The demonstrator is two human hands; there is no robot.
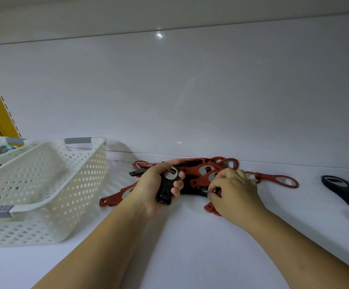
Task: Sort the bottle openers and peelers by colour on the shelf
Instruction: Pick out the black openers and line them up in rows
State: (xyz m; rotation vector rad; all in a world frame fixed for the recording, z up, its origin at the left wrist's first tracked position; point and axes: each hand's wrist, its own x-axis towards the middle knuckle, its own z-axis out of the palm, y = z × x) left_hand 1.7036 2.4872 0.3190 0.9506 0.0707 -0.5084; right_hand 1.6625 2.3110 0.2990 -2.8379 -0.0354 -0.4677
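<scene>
Head view: I'm picking black ones out of the red pile (206,171) on the shelf (190,236). My left hand (156,188) grips a black stack (166,192); my right hand (235,190) pinches another black opener (192,188) among the reds. Next, I judge: ease it free, then carry all to the dark group (342,192).

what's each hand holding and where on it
Left hand grips black bottle openers round the handles, below the metal heads. Right hand pinches into the pile; which piece cannot be told.

Close head view, down onto shelf (190,243)
</scene>
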